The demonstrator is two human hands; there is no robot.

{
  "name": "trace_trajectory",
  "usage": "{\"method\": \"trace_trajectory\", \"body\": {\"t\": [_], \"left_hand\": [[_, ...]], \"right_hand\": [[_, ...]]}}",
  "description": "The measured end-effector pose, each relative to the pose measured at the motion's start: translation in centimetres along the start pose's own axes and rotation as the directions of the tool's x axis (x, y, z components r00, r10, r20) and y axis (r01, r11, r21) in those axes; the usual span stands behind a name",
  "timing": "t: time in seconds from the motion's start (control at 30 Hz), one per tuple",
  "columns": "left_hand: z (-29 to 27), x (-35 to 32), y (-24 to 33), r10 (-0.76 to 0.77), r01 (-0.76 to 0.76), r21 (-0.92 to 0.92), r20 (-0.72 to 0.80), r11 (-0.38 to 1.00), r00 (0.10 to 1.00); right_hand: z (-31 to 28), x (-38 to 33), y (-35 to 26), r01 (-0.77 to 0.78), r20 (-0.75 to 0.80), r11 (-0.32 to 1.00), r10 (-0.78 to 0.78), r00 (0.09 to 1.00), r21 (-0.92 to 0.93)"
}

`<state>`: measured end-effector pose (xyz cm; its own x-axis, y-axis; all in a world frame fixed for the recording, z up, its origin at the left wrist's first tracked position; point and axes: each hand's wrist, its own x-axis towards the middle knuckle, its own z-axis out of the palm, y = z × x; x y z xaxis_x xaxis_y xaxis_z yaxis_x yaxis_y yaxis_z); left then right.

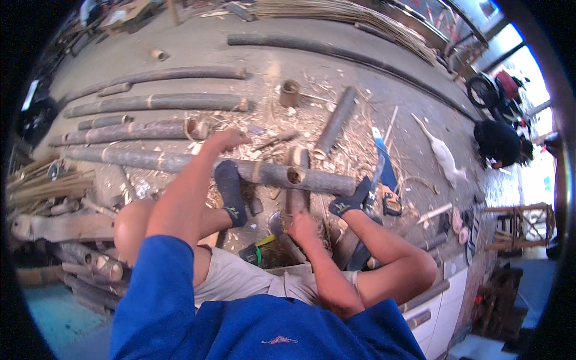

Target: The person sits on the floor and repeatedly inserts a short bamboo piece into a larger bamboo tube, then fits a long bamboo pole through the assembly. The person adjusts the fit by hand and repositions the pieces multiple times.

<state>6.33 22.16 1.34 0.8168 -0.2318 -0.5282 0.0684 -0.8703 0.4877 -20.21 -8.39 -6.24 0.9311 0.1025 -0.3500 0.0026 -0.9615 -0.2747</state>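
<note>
A long bamboo pole (258,172) lies across in front of me, with a hole (294,175) cut in its upper side near the right end. My feet in dark socks rest against it. My left hand (231,140) is above the pole, fingers stretched to the right, seemingly holding nothing. Just right of its fingertips lies a chisel-like tool (277,140) among wood chips. My right hand (304,228) is low between my legs, its fingers curled; what they hold is hidden. Beside it are a rounded dark piece (277,223) and a wooden block (297,201) beneath the pole.
A handsaw (386,165) with an orange handle lies by my right foot. A green-black tape measure (251,254) sits near my lap. More bamboo poles (156,103) lie left, a short bamboo piece (289,94) stands ahead, and a white cat (444,157) lies right.
</note>
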Motion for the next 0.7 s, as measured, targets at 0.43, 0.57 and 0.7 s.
{"method": "trace_trajectory", "body": {"t": [0.43,0.57,0.7], "left_hand": [[-20.2,-13.4,-10.6,0.155,-0.007,0.210,-0.698,0.978,0.699],[-3.7,-11.4,-16.5,-0.162,-0.111,-0.369,-0.634,0.923,0.757],[10.3,-9.8,-18.1,-0.744,0.001,-0.921,-0.315,0.390,0.589]], "right_hand": [[-8.2,10.2,8.4,0.043,-0.061,0.945,-0.067,0.996,-0.324],[-8.7,11.8,8.8,0.056,0.073,0.923,-0.031,0.997,-0.380],[-8.4,11.2,8.1,0.039,0.002,0.904,-0.041,0.999,-0.425]]}}
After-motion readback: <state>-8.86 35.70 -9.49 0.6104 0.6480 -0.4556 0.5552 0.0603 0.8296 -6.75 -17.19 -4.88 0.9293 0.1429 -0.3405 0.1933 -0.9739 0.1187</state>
